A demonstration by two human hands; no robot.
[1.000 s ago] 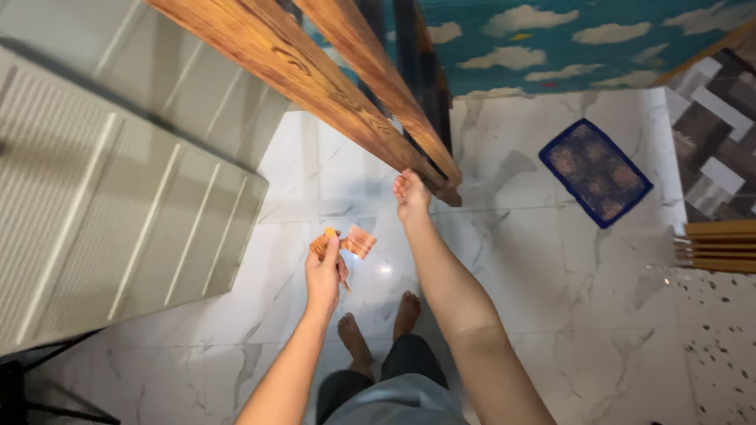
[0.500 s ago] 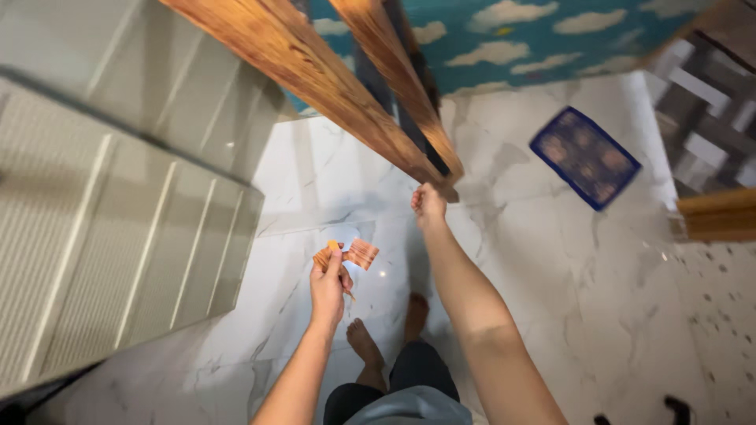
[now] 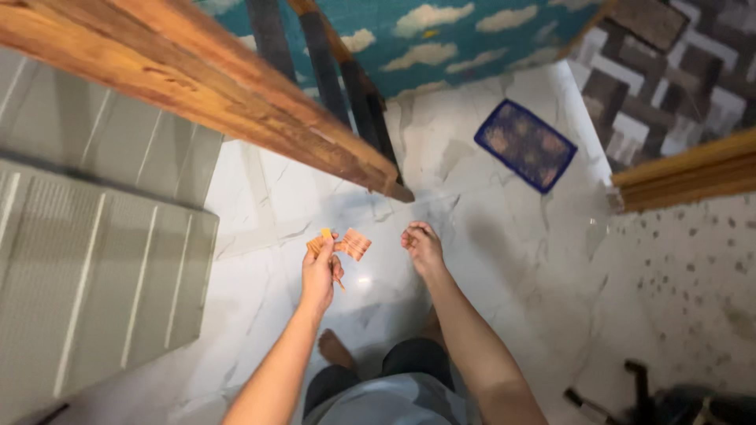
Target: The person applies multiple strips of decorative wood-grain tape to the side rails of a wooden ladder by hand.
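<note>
- Left hand point(image 3: 319, 277), centre of frame: grip closed around small orange-brown striped pieces point(image 3: 346, 244), thumb up over the lower one. One piece fans out to the right of the fingertips, another shows just left of it; a thin stick-like end pokes out below the hand. What the pieces are made of cannot be told.
- Right hand point(image 3: 423, 245), just right of the pieces and apart from them: grip empty, fingers loosely curled, palm facing down. It touches nothing.
- Both forearms run up from the bottom edge of the frame; the hands hang in the air above the floor.
- Wooden plank point(image 3: 220, 94): runs from the upper left corner down to its cut end near the centre, just above both hands and not touching either. Warm brown grain, darker underside.
- Dark slats point(image 3: 346, 79) stand behind the plank's end, upper centre.
- White marble floor point(image 3: 504, 260) with grey veining lies beneath the hands; a bright glare spot sits below the pieces.
- Bare feet and dark shorts of the person at bottom centre.
- Blue-edged mat point(image 3: 525, 145), upper right of centre, lying tilted on the floor.
- Grey ribbed panel point(image 3: 87, 267) fills the left side.
- Stacked light wooden strips point(image 3: 693, 177) enter from the right edge.
- Sky-and-cloud patterned surface point(image 3: 441, 39) along the top.
</note>
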